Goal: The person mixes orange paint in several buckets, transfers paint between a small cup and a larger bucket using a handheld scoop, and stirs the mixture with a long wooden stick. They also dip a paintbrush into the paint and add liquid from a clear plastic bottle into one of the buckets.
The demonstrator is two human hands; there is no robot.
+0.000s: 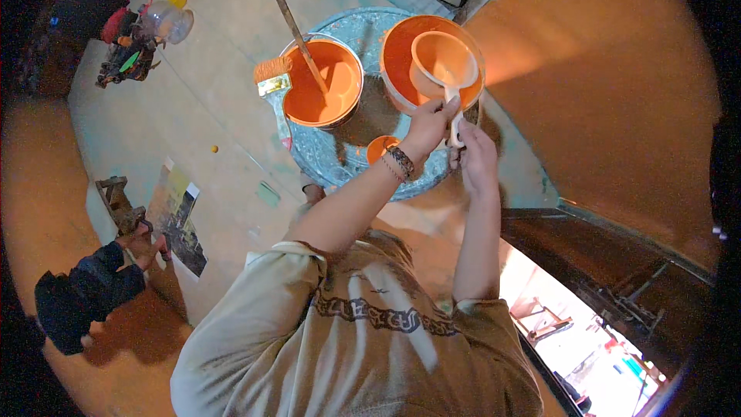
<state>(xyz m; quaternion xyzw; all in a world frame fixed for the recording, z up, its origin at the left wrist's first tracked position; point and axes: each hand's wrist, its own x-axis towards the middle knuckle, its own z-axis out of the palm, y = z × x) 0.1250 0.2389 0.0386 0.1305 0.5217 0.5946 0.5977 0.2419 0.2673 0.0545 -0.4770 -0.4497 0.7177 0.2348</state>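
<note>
Both hands are on a long-handled dipper [444,60], its round bowl coated in orange paint and its pale handle toward me. My left hand [426,130], with a dark beaded bracelet at the wrist, closes round the handle near the bowl. My right hand [477,161] pinches the handle's near end. The dipper's bowl is over an orange-coated bucket [394,91]. To the left, a second bucket [351,96] holds orange paint with a wooden stick [287,15] leaning in it. A wide brush [273,83] with orange bristles lies against that bucket's left side.
A paint-spattered blue round table [328,156] bears the buckets and a small orange cup [378,149]. An orange wall [602,108] rises at right. At left, a person [96,289] is beside a small wooden stool [120,205]. Clutter with a clear plastic container [171,23] lies far left.
</note>
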